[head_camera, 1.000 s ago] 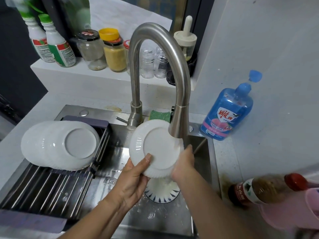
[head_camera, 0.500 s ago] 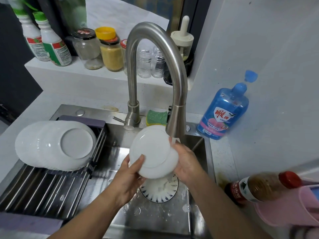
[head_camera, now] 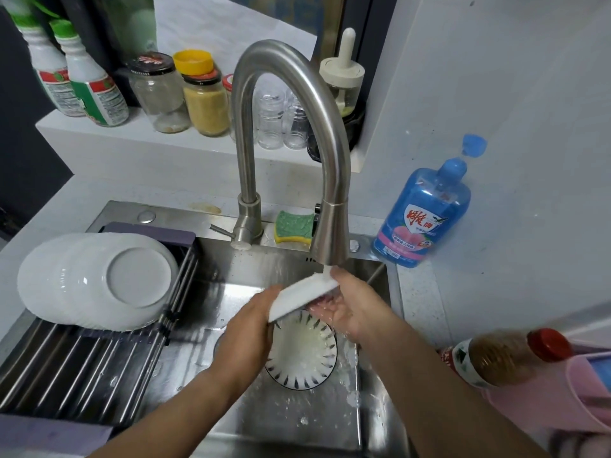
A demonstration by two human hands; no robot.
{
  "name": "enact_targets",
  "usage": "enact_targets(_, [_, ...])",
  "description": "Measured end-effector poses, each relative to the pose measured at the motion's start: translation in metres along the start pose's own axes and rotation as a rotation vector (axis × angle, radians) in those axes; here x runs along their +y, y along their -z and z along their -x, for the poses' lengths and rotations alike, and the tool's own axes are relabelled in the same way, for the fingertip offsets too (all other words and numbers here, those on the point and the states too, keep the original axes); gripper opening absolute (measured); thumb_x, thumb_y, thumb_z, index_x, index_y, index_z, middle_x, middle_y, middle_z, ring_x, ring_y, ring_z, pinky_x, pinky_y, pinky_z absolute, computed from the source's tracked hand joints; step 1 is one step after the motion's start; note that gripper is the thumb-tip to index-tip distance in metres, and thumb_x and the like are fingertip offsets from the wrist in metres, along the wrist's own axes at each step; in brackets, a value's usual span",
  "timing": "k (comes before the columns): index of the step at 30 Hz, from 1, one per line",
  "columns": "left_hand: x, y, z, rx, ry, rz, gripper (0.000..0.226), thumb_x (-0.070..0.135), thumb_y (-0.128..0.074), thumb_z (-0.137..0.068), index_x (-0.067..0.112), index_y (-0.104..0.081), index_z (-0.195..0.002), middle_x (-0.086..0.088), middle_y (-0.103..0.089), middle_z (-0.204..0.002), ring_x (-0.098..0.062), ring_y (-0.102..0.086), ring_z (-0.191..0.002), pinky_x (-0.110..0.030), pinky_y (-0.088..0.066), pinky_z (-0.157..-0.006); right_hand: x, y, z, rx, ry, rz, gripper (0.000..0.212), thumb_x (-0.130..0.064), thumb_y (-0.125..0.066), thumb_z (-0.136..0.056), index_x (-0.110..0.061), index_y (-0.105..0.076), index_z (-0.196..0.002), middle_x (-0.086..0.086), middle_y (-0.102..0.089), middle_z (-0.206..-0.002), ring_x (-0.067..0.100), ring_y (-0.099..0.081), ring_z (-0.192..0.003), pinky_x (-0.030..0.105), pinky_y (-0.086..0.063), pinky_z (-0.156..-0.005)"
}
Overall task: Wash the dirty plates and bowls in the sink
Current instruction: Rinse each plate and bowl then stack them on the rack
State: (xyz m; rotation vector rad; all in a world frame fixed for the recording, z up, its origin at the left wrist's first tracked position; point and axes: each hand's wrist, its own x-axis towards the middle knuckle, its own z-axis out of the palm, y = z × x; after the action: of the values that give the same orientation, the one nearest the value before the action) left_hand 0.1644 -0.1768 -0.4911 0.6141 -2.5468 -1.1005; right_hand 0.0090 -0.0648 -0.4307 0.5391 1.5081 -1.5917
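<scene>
Under spout: faucet [head_camera: 330, 233] head hangs just above the tilted white plate [head_camera: 302, 297], gripped by left hand [head_camera: 248, 335] and right hand [head_camera: 353, 309]; barely any gap.
Basin floor: patterned bowl [head_camera: 301, 358] sits beneath the hands; bare sink [head_camera: 264, 421] steel nearer the person.
Left half: drying rack [head_camera: 82, 368] spans it; stacked plates [head_camera: 99, 282] crowd its far end.
Right worktop [head_camera: 426, 309]: detergent bottle [head_camera: 421, 219] far, brown bottle [head_camera: 502, 355] near; open strip between.

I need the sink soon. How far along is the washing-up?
Done: stacked plates drain upside down on the rack. In hand: the left hand and right hand hold a white plate tilted under the faucet's running water. Left: a patterned bowl of cloudy water sits in the sink.
</scene>
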Motion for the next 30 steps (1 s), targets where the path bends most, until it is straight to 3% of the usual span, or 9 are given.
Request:
enact_targets(2, [0.003,0.003,-0.006,0.01,0.142,0.103,0.045,0.012,-0.048,-0.103,0.054,-0.057,-0.115,0.032,-0.065,-0.106,0.004,-0.061,-0.102,-0.01,-0.043,-0.081,0.0,0.0,0.003,-0.029,-0.001,0.119,0.043,-0.039,-0.053,-0.105,0.003,-0.062,-0.101,0.025,-0.072,-0.104,0.036,-0.07,-0.087,0.048,-0.062,-0.08])
enact_targets(6, [-0.003,-0.001,-0.011,0.025,0.42,0.405,0.02,0.017,-0.053,-0.106,0.027,-0.069,-0.101,0.011,-0.07,-0.088,-0.011,-0.062,-0.083,-0.023,-0.045,-0.069,0.01,0.006,0.003,0.069,0.196,0.419,0.027,-0.028,-0.056,-0.101,-0.006,-0.064,-0.086,0.014,-0.067,-0.083,0.023,-0.061,-0.068,0.037,-0.059,-0.073])
enact_targets(12, [-0.003,-0.006,-0.013,0.016,0.897,0.934,0.013,0.025,-0.059,-0.103,0.017,-0.065,-0.112,-0.006,-0.078,-0.098,-0.024,-0.072,-0.08,-0.033,-0.057,-0.059,0.024,0.032,-0.001,0.345,0.529,0.985,0.029,-0.044,-0.072,-0.086,-0.024,-0.051,-0.088,-0.004,-0.061,-0.087,0.017,-0.06,-0.079,0.033,-0.046,-0.064])
enact_targets(15, [-0.005,-0.008,-0.013,-0.005,0.971,1.007,0.032,0.02,-0.077,-0.09,0.011,-0.064,-0.118,-0.012,-0.078,-0.103,-0.034,-0.074,-0.091,-0.042,-0.06,-0.068,0.018,0.038,-0.004,0.253,0.537,1.032,0.03,-0.05,-0.065,-0.091,-0.025,-0.052,-0.102,-0.006,-0.061,-0.094,0.013,-0.061,-0.084,0.031,-0.042,-0.064])
enact_targets(18, [-0.004,-0.007,-0.016,-0.011,0.841,0.871,0.069,0.014,-0.095,-0.064,0.01,-0.06,-0.123,-0.013,-0.074,-0.114,-0.031,-0.073,-0.096,-0.037,-0.061,-0.065,0.015,0.037,-0.004,0.102,0.447,1.18,0.026,-0.041,-0.045,-0.105,-0.019,-0.057,-0.098,0.002,-0.064,-0.095,0.019,-0.061,-0.089,0.036,-0.047,-0.076])
enact_targets(21, [0.004,-0.001,-0.02,-0.04,0.528,0.353,0.099,0.036,-0.097,-0.063,0.028,-0.042,-0.144,0.004,-0.056,-0.134,-0.018,-0.059,-0.118,-0.033,-0.053,-0.086,0.023,0.036,-0.004,0.128,0.407,1.233,0.028,-0.034,-0.036,-0.106,-0.014,-0.056,-0.104,0.006,-0.062,-0.101,0.026,-0.058,-0.096,0.042,-0.05,-0.088])
enact_targets(25, [0.019,-0.007,-0.024,-0.254,-0.045,-0.498,0.083,0.075,-0.027,-0.094,0.031,-0.012,-0.163,-0.001,-0.002,-0.171,-0.022,-0.002,-0.158,-0.041,-0.003,-0.128,0.037,0.031,-0.001,0.129,0.415,1.107,0.03,-0.029,-0.035,-0.107,-0.008,-0.056,-0.114,0.011,-0.06,-0.104,0.028,-0.06,-0.094,0.041,-0.052,-0.082])
enact_targets(27, [0.029,-0.01,-0.024,-0.484,-0.2,-0.441,0.068,0.061,-0.013,-0.104,0.029,-0.012,-0.163,0.0,0.002,-0.171,-0.016,0.007,-0.158,-0.032,0.011,-0.124,0.039,0.028,0.0,0.147,0.447,1.077,0.029,-0.031,-0.035,-0.108,-0.011,-0.057,-0.112,0.007,-0.062,-0.104,0.023,-0.062,-0.093,0.036,-0.05,-0.079])
enact_targets(30, [0.04,-0.007,-0.026,-0.689,-0.189,-0.287,0.06,0.051,-0.016,-0.108,0.029,-0.009,-0.164,0.005,-0.003,-0.171,-0.006,0.007,-0.156,-0.026,0.009,-0.125,0.042,0.03,0.0,0.139,0.428,0.991,0.027,-0.035,-0.036,-0.107,-0.018,-0.056,-0.11,0.005,-0.064,-0.102,0.019,-0.062,-0.09,0.042,-0.056,-0.085])
